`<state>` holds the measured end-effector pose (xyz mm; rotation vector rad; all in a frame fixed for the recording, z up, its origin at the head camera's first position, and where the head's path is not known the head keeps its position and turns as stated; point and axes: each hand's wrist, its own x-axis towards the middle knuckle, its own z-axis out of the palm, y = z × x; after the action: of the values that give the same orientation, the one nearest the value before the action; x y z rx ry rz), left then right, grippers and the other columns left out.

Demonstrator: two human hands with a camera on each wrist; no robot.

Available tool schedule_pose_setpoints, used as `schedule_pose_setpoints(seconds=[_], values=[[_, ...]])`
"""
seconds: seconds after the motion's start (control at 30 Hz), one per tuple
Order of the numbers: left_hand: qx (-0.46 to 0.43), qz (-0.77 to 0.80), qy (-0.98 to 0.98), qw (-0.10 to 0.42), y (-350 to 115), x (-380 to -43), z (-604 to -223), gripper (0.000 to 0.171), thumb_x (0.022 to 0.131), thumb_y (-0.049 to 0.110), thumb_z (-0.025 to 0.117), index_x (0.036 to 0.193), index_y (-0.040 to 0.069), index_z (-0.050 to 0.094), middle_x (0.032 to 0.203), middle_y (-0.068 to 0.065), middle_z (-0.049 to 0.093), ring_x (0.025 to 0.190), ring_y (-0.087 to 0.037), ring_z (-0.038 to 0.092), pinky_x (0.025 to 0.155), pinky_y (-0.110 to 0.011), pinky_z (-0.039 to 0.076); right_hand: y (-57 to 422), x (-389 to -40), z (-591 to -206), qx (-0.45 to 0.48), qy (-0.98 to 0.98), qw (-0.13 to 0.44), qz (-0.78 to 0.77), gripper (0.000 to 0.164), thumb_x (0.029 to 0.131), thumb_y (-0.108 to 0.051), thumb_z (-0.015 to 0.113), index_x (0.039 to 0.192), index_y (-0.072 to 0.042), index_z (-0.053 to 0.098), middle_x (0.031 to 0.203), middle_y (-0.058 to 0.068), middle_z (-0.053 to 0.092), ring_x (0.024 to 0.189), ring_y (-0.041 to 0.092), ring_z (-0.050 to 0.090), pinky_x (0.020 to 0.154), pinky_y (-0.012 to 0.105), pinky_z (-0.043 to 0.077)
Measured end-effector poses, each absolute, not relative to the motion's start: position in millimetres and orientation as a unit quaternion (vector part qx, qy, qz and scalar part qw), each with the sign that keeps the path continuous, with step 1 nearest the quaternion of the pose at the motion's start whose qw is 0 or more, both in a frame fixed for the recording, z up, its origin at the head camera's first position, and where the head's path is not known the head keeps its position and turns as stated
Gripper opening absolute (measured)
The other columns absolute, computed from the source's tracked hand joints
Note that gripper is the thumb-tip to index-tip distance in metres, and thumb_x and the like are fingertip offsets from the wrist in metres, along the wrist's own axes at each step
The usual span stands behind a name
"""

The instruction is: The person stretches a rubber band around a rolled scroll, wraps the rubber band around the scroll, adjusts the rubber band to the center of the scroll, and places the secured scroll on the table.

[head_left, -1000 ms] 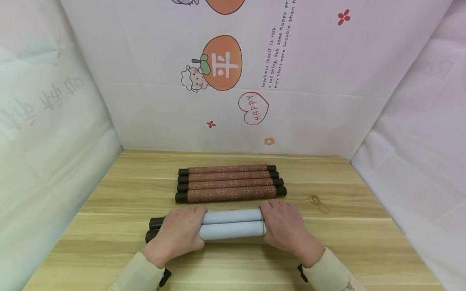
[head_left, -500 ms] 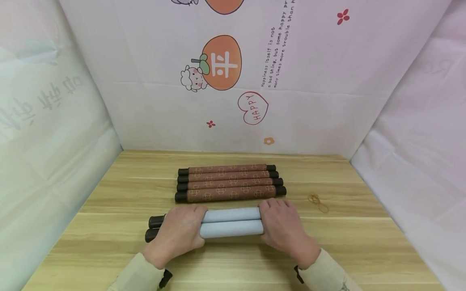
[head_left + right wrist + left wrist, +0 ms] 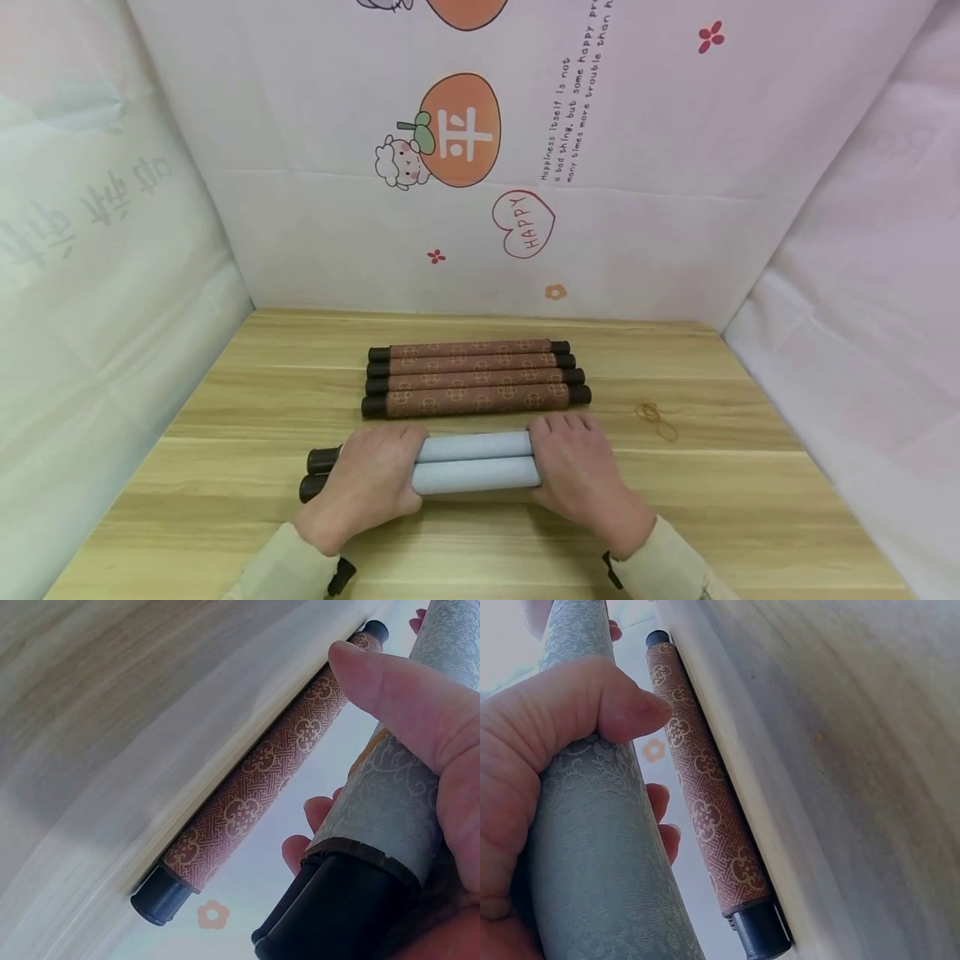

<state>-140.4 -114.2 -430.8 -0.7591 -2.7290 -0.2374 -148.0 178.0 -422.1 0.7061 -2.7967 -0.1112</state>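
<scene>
Two pale blue patterned scrolls (image 3: 476, 475) with black end knobs lie side by side, raised a little off the table. My left hand (image 3: 375, 471) grips both left of their middle, thumb on the near side; in the left wrist view the thumb lies across the pale cloth. My right hand (image 3: 581, 471) grips them towards the right, fingers curled over the far side. A strip of orange rubber band (image 3: 367, 754) shows on the scroll under the right thumb. The right-end black knobs (image 3: 337, 907) appear only in the right wrist view.
Several brown scrolls (image 3: 480, 400) with gold flower patterns and black knobs lie in a row behind the pale ones. Loose rubber bands (image 3: 656, 419) lie on the wooden table (image 3: 735, 500) at the right. White printed cloth (image 3: 637, 250) walls off the back and both sides.
My right hand has slid slightly left along the pale scrolls, covering the band seen near its fingers earlier. The left hand and the brown scrolls stay in place.
</scene>
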Motion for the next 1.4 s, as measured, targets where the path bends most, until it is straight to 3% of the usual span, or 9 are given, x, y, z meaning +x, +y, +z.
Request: schedule_pose_setpoints(seconds=[0.57, 0.87, 1.27, 1.4], values=[[-0.264, -0.096, -0.95, 0.134, -109, -138, -433, 0.042, 0.055, 0.023, 0.083, 0.091, 0.021, 0.063, 0.081, 0.008, 0.062, 0.073, -0.011, 0.059, 0.061, -0.037, 0.05, 168, -143, -422, 0.242, -0.959, 0.14, -0.037, 0.069, 0.06, -0.048, 0.092, 0.11, -0.01, 0.063, 0.102, 0.008, 0.069, 0.104, 0.03, 0.067, 0.098, 0.053, 0.051], [-0.273, -0.103, -0.948, 0.128, -103, -137, -432, 0.043, 0.055, 0.023, 0.084, 0.092, 0.019, 0.063, 0.083, 0.007, 0.063, 0.074, -0.011, 0.059, 0.06, -0.036, 0.05, 159, -140, -425, 0.25, -0.954, 0.164, -0.025, 0.074, 0.06, -0.065, 0.089, 0.106, -0.011, 0.064, 0.097, 0.009, 0.071, 0.098, 0.032, 0.07, 0.106, 0.06, 0.047], [-0.274, -0.099, -0.947, 0.138, -98, -136, -431, 0.043, 0.055, 0.023, 0.084, 0.092, 0.019, 0.063, 0.082, 0.006, 0.064, 0.072, -0.011, 0.06, 0.059, -0.036, 0.05, 151, -140, -429, 0.244, -0.953, 0.177, -0.031, 0.078, 0.061, -0.076, 0.083, 0.103, -0.013, 0.063, 0.094, 0.006, 0.07, 0.094, 0.029, 0.069, 0.102, 0.056, 0.05], [-0.273, -0.093, -0.948, 0.137, -98, -136, -432, 0.044, 0.055, 0.024, 0.085, 0.093, 0.019, 0.063, 0.083, 0.006, 0.065, 0.071, -0.011, 0.06, 0.059, -0.036, 0.05, 152, -139, -429, 0.247, -0.956, 0.156, -0.018, 0.084, 0.058, -0.08, 0.082, 0.108, -0.015, 0.062, 0.097, 0.004, 0.069, 0.095, 0.027, 0.068, 0.102, 0.054, 0.049]])
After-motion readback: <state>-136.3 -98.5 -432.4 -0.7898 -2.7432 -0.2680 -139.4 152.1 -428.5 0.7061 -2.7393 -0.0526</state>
